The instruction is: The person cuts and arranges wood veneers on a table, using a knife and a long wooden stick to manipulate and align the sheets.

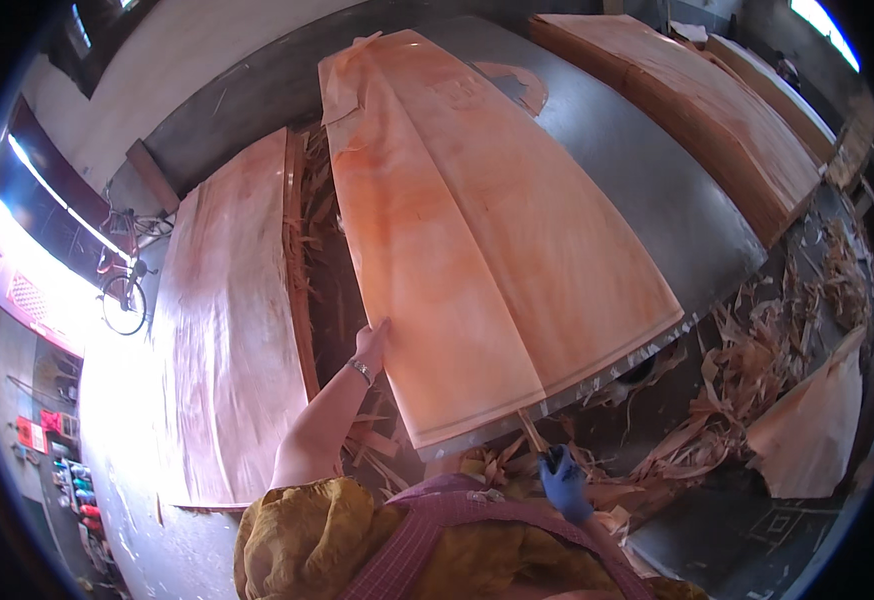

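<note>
Two long thin sheets of orange-brown wood veneer [477,240] lie overlapping on a grey metal table [647,190]. My left hand [369,345], bare with a bracelet at the wrist, grips the left edge of the nearer sheet. My right hand [563,483], in a blue glove, is below the table's near edge, closed on a thin wooden stick [531,432] that reaches up under the sheets' near end.
A tall stack of veneer [225,320] stands to the left, two more stacks [697,110] at the far right. Torn veneer strips and scraps [757,370] litter the floor right of the table and between the stacks. A bicycle [124,290] leans far left.
</note>
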Available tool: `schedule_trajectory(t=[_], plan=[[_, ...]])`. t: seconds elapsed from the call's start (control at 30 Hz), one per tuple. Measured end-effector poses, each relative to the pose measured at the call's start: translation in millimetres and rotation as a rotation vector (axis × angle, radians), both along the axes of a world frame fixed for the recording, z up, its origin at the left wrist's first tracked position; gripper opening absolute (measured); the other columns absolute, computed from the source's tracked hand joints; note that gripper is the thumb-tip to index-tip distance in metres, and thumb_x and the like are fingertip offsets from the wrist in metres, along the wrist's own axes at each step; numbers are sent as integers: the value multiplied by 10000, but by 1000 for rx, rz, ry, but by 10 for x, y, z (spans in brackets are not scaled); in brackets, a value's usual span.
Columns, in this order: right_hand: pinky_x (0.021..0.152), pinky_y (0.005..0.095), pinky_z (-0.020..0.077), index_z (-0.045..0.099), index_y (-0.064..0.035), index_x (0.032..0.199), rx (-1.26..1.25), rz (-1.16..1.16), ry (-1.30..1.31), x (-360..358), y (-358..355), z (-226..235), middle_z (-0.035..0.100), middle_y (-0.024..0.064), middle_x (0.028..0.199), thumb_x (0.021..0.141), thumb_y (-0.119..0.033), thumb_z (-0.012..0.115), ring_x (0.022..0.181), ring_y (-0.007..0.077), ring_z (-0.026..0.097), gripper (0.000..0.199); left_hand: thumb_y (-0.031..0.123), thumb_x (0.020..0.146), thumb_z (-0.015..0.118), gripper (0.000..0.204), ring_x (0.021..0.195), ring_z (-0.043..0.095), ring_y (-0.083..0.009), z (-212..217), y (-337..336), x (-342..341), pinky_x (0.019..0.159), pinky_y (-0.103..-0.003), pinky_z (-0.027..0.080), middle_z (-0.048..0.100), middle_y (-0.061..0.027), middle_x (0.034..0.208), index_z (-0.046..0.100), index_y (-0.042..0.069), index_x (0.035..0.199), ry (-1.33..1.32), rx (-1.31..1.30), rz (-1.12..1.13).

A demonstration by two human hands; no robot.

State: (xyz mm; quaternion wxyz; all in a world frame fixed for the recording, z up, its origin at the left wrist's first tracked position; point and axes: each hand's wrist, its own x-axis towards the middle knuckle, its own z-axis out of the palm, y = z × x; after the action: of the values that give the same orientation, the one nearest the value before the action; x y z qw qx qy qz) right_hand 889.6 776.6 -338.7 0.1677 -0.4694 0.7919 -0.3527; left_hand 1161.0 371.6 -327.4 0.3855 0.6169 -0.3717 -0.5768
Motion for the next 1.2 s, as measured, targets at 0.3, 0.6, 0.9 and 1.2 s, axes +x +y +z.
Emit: schedule_trajectory(t=[0.3,0.6,0.9,1.2], plan=[[627,400,521,615,-41,1085,-55,-127,341,-101,-154,178,677,157,812,870,-213,690,706,337,666,285,315,926,652,331,773,622,-131,180,110,-197,657,-282,507,628,-27,883,616,6,1041,172,7,-73],[727,362,529,502,-16,1306,-6,-120,-106,3,-319,471,673,153,1061,899,-133,645,838,246,674,447,281,923,645,309,782,653,-151,53,65,-118,657,-304,535,656,-58,912,618,-7,1030,95,100,-82],[385,232,333,608,-118,1204,1,-7,-1066,-281,-1387,475,486,-31,560,938,-265,649,410,62,441,306,287,837,685,431,886,653,-226,-359,145,165,731,-379,534,648,-131,991,563,-25,1109,-306,110,37],[375,225,300,595,-163,869,-11,118,-1210,-553,-1387,858,493,-38,558,920,-360,669,395,60,405,216,257,816,640,335,939,578,-297,391,1998,-615,797,-436,454,581,-122,993,530,46,1051,-821,-288,309]])
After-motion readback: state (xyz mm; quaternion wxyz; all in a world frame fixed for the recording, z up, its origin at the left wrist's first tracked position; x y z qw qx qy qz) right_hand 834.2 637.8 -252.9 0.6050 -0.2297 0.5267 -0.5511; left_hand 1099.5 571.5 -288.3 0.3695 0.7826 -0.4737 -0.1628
